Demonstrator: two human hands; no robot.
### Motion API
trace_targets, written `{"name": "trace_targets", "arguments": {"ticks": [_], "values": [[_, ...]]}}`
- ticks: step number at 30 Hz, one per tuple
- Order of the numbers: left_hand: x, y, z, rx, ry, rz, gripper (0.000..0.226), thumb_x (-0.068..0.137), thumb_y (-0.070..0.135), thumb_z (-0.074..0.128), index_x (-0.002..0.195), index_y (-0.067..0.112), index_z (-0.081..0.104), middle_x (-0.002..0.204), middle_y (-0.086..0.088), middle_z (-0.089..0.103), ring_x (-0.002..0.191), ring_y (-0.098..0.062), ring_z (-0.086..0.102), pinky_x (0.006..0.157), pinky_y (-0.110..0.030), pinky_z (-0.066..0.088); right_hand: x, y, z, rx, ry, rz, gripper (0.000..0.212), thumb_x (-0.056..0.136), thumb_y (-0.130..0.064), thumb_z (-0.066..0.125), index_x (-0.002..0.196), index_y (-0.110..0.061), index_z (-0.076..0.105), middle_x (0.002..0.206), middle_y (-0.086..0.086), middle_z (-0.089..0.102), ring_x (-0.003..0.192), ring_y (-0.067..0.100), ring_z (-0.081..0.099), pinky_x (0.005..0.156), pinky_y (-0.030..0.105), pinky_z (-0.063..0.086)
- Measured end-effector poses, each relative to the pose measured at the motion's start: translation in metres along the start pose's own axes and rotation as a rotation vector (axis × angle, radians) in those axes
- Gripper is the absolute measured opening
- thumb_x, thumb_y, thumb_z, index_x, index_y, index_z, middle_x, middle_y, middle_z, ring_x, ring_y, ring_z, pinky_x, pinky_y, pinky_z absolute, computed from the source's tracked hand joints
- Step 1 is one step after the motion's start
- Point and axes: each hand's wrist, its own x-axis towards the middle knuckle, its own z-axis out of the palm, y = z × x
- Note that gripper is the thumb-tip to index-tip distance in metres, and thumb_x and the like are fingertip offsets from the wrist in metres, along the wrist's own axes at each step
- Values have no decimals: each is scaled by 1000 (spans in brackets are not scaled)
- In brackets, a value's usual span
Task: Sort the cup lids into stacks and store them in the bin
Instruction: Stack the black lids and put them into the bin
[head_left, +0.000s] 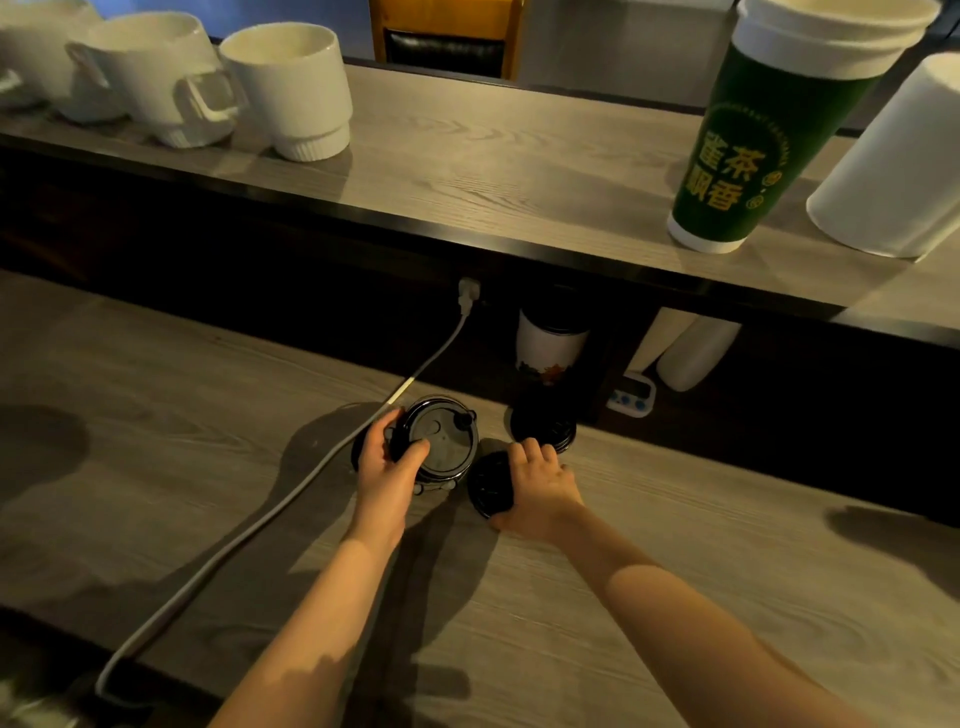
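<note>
On the lower wooden counter (675, 597) my left hand (387, 470) grips a stack of clear-black cup lids (441, 441), thumb on the top lid and fingers round the left side. To the right, my right hand (540, 491) holds a black lid (488, 486), fingers curled over its far edge and thumb at its near edge. Another stack of black lids (543, 421) stands just behind my right hand, near the counter's back wall. No bin is in view.
A grey power cable (291, 506) runs from a plug (469, 293) across the counter, passing left of the lids. Under the upper shelf stand a paper cup (550, 343), white cup stacks (696, 353) and a small timer (631, 397). White mugs (291, 88) and a green cup (763, 145) stand on the shelf.
</note>
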Motion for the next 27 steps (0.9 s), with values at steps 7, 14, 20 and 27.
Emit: {"name": "trace_targets", "arguments": {"ticks": [7,14,20,27], "values": [[-19,-4,4,44,-38,-30,46,87,10,62,121,37,48,137,-4,48,122,-21,49,101,-37,42,-30,30,-1,420,82,-19,91,65,-32,79,139,-17,29,134,1,35,124,22,41,101,32,41],[-56,-5,32,41,-104,-34,44,85,-1,61,117,29,51,130,-8,54,112,-19,54,87,-29,45,-87,59,-9,624,316,7,92,61,-27,85,138,-13,38,124,1,41,118,18,45,98,24,39],[-97,-7,71,89,-279,-21,45,86,-1,59,117,30,51,123,-4,56,104,-15,56,80,-25,48,-144,94,-20,739,475,130,90,64,-25,85,140,-12,38,127,2,44,121,17,43,100,23,35],[-145,-14,138,153,-465,-11,42,87,5,59,119,31,50,126,-3,54,113,-18,54,84,-26,48,-219,151,-25,826,620,285,86,65,-27,83,137,-18,38,131,-2,45,122,14,42,101,29,39]]}}
